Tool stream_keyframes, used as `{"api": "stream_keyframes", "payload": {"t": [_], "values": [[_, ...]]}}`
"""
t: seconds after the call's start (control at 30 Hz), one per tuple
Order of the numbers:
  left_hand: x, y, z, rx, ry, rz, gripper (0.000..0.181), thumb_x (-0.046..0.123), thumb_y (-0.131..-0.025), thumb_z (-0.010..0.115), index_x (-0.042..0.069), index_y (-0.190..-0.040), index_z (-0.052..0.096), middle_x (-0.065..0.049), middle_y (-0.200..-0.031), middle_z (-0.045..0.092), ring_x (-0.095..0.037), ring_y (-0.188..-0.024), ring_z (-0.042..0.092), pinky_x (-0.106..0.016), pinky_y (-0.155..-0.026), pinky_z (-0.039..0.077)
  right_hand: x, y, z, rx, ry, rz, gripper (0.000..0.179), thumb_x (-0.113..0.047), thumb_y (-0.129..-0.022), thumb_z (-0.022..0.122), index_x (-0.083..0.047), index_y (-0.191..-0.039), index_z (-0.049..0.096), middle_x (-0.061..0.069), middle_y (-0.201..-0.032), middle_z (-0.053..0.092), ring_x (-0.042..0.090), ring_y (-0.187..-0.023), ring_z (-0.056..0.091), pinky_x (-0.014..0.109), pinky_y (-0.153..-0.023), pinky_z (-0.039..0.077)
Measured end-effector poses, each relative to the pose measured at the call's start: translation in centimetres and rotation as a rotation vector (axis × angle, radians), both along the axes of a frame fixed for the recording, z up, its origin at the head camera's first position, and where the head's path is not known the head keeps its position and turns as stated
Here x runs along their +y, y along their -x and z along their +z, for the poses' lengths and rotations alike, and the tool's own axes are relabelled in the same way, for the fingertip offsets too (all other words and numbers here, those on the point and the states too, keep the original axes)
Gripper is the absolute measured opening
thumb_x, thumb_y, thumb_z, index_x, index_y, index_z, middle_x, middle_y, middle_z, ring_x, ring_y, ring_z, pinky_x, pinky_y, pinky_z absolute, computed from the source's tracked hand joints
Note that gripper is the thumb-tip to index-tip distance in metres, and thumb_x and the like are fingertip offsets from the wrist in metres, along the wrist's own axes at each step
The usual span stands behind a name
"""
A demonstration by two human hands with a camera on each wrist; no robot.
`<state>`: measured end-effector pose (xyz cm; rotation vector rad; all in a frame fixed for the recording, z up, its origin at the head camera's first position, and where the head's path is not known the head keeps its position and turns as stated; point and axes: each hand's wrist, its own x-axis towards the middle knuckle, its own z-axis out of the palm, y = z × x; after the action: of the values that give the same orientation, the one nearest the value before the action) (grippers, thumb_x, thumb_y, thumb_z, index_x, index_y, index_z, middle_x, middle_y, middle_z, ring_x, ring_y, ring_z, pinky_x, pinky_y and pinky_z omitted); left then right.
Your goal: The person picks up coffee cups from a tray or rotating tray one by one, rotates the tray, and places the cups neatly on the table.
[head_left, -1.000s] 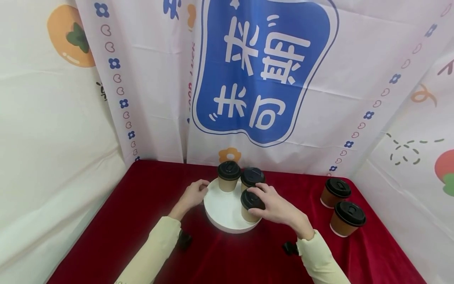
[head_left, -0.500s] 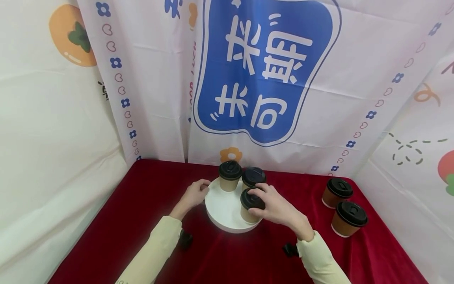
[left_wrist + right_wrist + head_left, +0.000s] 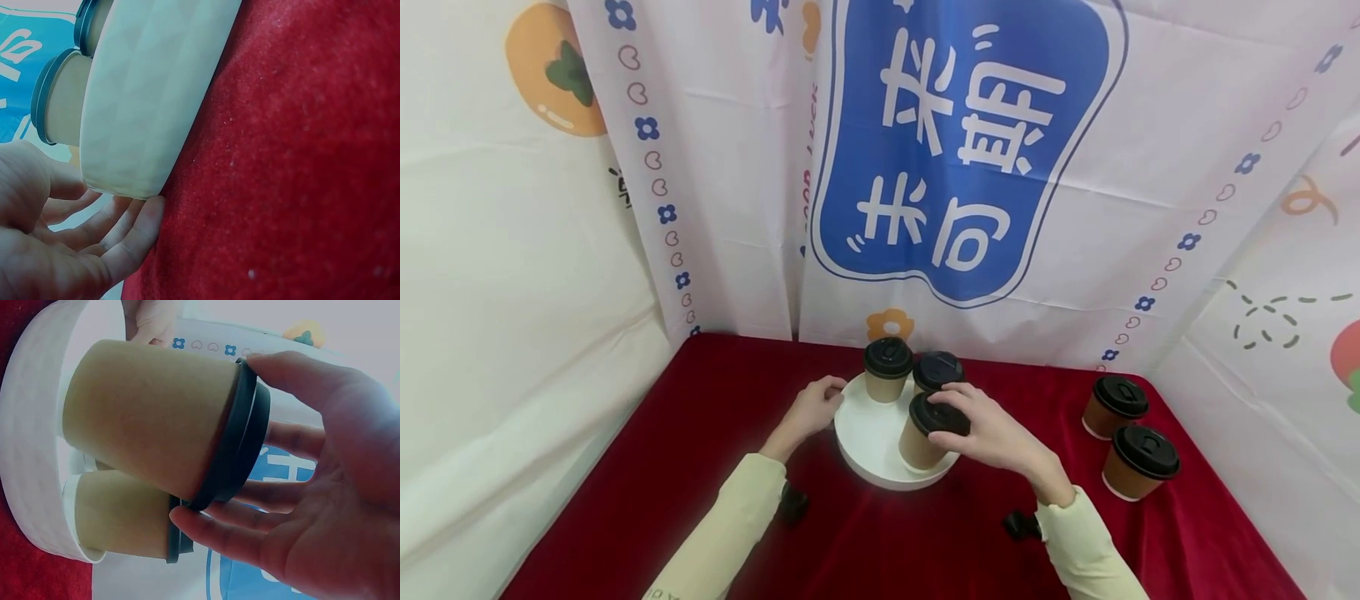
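A white round tray [image 3: 867, 437] with a raised rim stands on the red cloth and carries three lidded paper coffee cups. My left hand [image 3: 817, 407] holds its left edge, thumb near the upper rim and fingers lower on the faceted side [image 3: 153, 94]. With fingertips and thumb round the black lid, my right hand [image 3: 996, 432] grips the front coffee cup [image 3: 919, 446]. That cup leans, its lid toward my palm, in the right wrist view. Behind it are the back-left cup [image 3: 886, 388] and the back-right cup [image 3: 937, 369], which is partly hidden.
Two darker brown lidded cups, a far one [image 3: 1116, 407] and a nearer one [image 3: 1138, 467], stand at the right of the red cloth [image 3: 880, 542]. A printed white curtain [image 3: 737, 208] rises behind the table, with white sheets on both sides.
The front cup has gone from upright to tilted, its lid shifting right and its base left, as my right hand moved slightly right. My left hand has stayed on the tray.
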<state>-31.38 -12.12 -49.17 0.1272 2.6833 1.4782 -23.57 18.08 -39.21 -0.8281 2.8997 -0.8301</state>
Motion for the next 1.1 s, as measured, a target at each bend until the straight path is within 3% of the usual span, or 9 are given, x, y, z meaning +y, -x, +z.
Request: {"api": "stream_keyframes", "payload": {"t": [0.27,0.47,0.83,1.1], "values": [[-0.1,0.0,0.0,0.014,0.011,0.001,0.032,0.015,-0.099,0.054,0.007,-0.130,0.058,-0.016,-0.117,0.067,-0.026,-0.098,0.065,-0.041,-0.083,0.058,1.8,0.2,1.0,-0.021,0.123,0.031,0.050,-0.042,-0.085,0.074,-0.027,-0.131,0.058,0.002,-0.134,0.055,0.022,-0.110,0.057,0.041,-0.086,0.057],[0.0,0.0,0.1,0.009,0.023,0.009,0.032,0.016,-0.100,0.054,0.008,-0.131,0.058,-0.015,-0.119,0.066,-0.027,-0.101,0.064,-0.042,-0.087,0.057,4.2,0.4,1.5,0.018,0.149,0.008,0.048,-0.040,-0.086,0.074,-0.026,-0.129,0.058,0.002,-0.132,0.058,0.021,-0.113,0.058,0.043,-0.090,0.057],[0.2,0.1,0.0,0.015,0.032,0.004,0.031,0.017,-0.100,0.053,0.009,-0.130,0.059,-0.014,-0.119,0.067,-0.026,-0.100,0.064,-0.042,-0.088,0.056,8.9,0.9,2.2,0.093,0.090,-0.165,0.049,-0.041,-0.089,0.070,-0.019,-0.131,0.057,0.010,-0.133,0.057,0.029,-0.116,0.056,0.053,-0.093,0.053],[0.0,0.0,0.0,0.017,0.025,0.001,0.031,0.017,-0.100,0.053,0.008,-0.130,0.059,-0.015,-0.118,0.067,-0.026,-0.098,0.064,-0.042,-0.085,0.057,10.5,2.2,1.3,0.138,0.021,-0.247,0.054,-0.041,-0.089,0.070,-0.011,-0.132,0.056,0.017,-0.134,0.055,0.037,-0.123,0.052,0.060,-0.101,0.044]]}}
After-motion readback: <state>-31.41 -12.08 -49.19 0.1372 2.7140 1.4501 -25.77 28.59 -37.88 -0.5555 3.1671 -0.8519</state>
